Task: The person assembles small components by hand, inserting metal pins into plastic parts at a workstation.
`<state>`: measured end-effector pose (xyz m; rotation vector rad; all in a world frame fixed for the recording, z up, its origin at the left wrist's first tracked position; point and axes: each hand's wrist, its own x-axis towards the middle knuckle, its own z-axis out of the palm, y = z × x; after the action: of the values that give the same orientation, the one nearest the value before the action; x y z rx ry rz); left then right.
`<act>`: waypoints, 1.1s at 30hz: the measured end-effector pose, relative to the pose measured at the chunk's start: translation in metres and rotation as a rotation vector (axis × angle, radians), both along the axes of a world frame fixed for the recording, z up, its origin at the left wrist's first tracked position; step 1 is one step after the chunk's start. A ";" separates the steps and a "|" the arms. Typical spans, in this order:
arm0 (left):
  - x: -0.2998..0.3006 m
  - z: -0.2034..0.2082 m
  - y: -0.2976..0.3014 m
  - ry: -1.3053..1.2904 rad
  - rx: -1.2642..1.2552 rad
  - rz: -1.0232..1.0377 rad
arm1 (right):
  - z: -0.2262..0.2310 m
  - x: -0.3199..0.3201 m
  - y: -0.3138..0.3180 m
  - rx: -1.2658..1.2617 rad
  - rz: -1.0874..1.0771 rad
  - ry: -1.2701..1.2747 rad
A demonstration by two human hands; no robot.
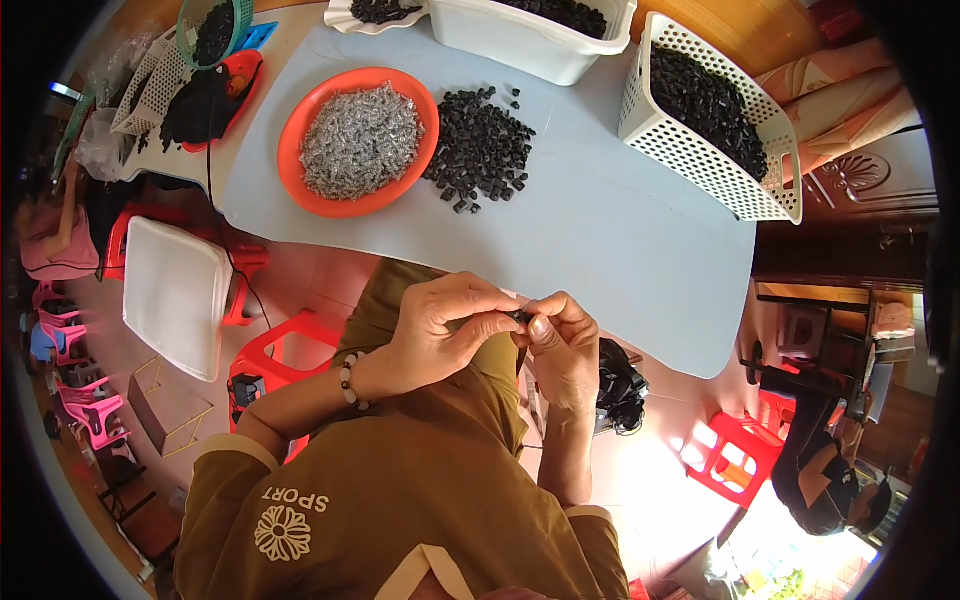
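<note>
In front of my chest, just off the table's near edge, both hands meet at the fingertips. Between them is a small black part (519, 316), mostly covered by the fingers, so its exact kind does not show. My left hand (440, 325), with a beaded bracelet at the wrist, pinches it from one side. My right hand (562, 345) pinches it from the other, thumb on top. Beyond the hands, an orange-red plate (290, 160) holds many small clear and silvery pieces. Beside it lies a loose pile of small black parts (480, 145).
At the table's (600, 240) far side stand a white tub (520, 48) and a perforated white basket (700, 170), both holding black parts. Left is another table with a green basket (245, 25). Red stools (285, 345) and a white-topped stool (175, 290) stand around; another person (830, 480) sits at right.
</note>
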<state>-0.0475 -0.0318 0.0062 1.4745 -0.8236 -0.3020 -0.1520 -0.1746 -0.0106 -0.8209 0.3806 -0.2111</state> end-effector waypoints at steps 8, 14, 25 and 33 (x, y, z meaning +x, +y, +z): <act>-0.009 0.000 -0.004 0.019 0.048 -0.013 | -0.004 -0.008 -0.002 0.026 -0.006 -0.032; -0.012 -0.002 -0.004 0.171 -0.019 -0.050 | -0.002 -0.010 -0.001 0.169 0.011 -0.069; -0.009 -0.004 -0.005 0.389 -0.070 -0.135 | -0.003 -0.005 -0.008 0.161 0.036 -0.044; -0.005 -0.002 -0.007 0.236 0.005 -0.093 | -0.008 -0.005 -0.013 0.097 0.074 -0.036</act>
<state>-0.0530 -0.0390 0.0039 1.3761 -0.7019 -0.5371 -0.1570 -0.1874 -0.0189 -0.7332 0.3240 -0.1374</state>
